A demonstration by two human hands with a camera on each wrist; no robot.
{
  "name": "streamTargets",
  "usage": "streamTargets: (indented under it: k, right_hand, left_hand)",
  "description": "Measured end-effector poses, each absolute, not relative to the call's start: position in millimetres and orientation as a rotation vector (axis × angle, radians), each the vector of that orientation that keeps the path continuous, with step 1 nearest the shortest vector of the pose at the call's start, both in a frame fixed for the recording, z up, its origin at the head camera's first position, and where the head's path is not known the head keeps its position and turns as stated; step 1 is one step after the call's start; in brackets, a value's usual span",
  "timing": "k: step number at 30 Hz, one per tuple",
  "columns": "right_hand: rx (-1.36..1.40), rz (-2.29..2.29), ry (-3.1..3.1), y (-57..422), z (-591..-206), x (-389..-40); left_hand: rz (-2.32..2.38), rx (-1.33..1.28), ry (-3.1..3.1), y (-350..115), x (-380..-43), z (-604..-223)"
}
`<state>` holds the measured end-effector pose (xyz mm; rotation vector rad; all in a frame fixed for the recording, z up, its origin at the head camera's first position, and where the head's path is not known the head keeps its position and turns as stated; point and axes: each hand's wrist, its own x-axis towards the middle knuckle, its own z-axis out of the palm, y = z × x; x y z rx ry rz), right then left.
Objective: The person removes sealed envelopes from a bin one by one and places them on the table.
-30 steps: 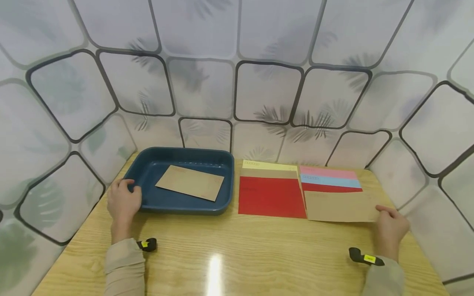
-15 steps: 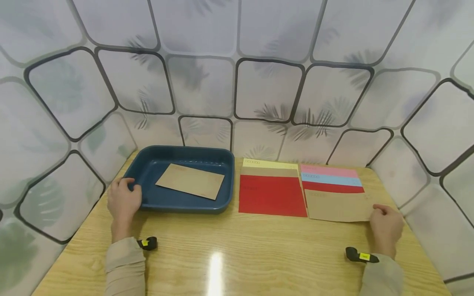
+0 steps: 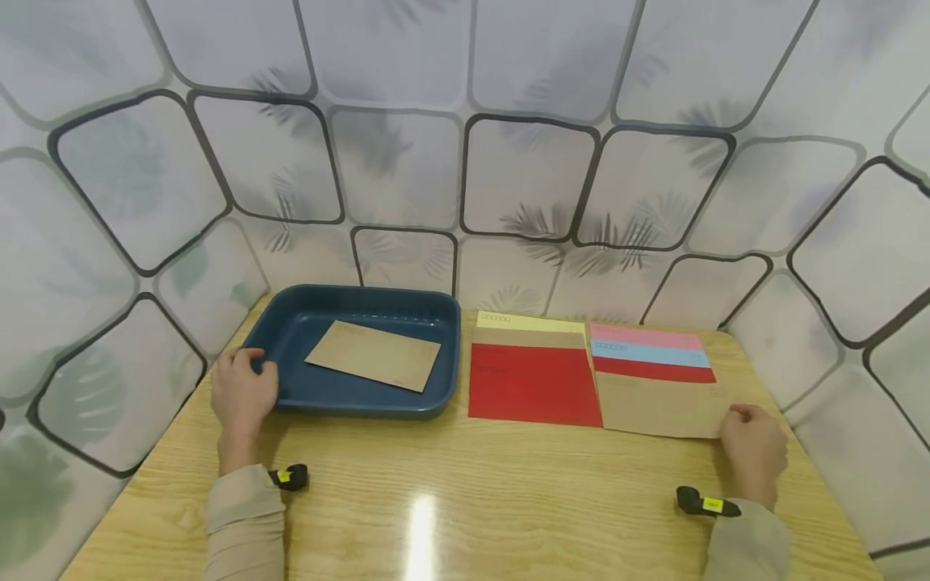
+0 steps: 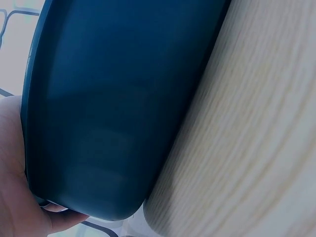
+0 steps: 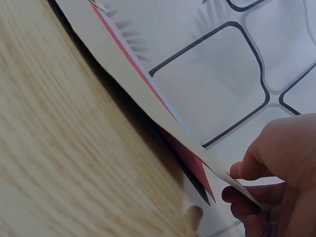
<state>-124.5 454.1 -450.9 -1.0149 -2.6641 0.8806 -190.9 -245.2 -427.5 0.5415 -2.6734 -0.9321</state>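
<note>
My left hand (image 3: 243, 389) grips the left rim of a dark blue tray (image 3: 356, 410), fingers bent over its front left corner. From the left wrist view, the tray's outer wall (image 4: 108, 113) fills the middle, with the hand (image 4: 19, 173) at its lower edge. Inside the tray lies a brown envelope (image 3: 374, 355). On the right, my right hand (image 3: 756, 448) pinches the right edge of another brown envelope (image 3: 661, 406) between thumb and fingers. In the right wrist view, that envelope (image 5: 148, 106) bends up from the pile, above a red envelope (image 5: 192, 160).
Pink (image 3: 643, 334), light blue (image 3: 647, 353) and red (image 3: 654, 369) envelopes lie overlapped behind the pinched one. Left of them is another stack, a red envelope (image 3: 534, 386) in front of brown and yellow (image 3: 530, 322) ones. A patterned wall (image 3: 407, 186) stands behind the wooden table (image 3: 508, 500).
My right hand has moved slightly left, with the pinched envelope's right end shifting along and bending. My left hand and the tray stay put.
</note>
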Motion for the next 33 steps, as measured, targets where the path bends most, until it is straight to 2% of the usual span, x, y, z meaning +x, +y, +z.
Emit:
streamTargets:
  k: [17,33]
  right_hand:
    - [-0.946,1.039,-2.617,453.8,-449.2,-122.4]
    - [-1.043,0.935,-2.818,456.9,-449.8,-118.0]
  left_hand:
    - [-0.936,0.543,-2.677,-245.7,-190.6,-427.0]
    - [-0.941,0.538,-2.673,-245.8,-190.7,-427.6]
